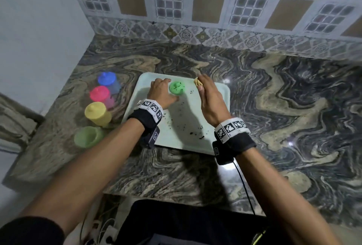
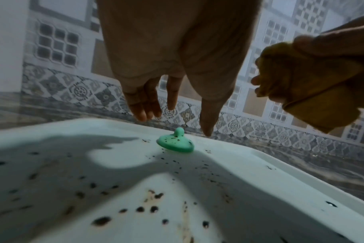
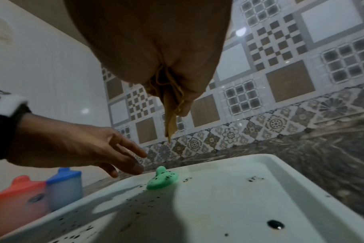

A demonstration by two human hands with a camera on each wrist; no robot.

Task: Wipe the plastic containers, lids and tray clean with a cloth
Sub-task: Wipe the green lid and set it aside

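A pale tray [image 1: 197,143] [image 2: 52,131] [image 3: 249,189] speckled with dark crumbs lies on the marble counter. A green lid [image 1: 177,87] [image 2: 175,143] [image 3: 162,179], dotted with crumbs, sits near the tray's far edge. My left hand [image 1: 162,93] [image 2: 172,98] [image 3: 106,157] hovers just left of the lid with fingers spread, holding nothing. My right hand [image 1: 207,99] [image 3: 166,69] is above the tray to the lid's right and grips a bunched yellow cloth [image 1: 197,82] [image 2: 314,85] [image 3: 171,118].
Left of the tray stand a blue-lidded container [image 1: 107,80] [image 3: 64,184], a red-lidded one [image 1: 100,95] [image 3: 19,202], a yellow-lidded one [image 1: 98,114] and an open green container [image 1: 87,137]. A tiled wall [image 1: 195,9] runs behind the counter. A black cable [image 1: 242,184] hangs from my right wrist.
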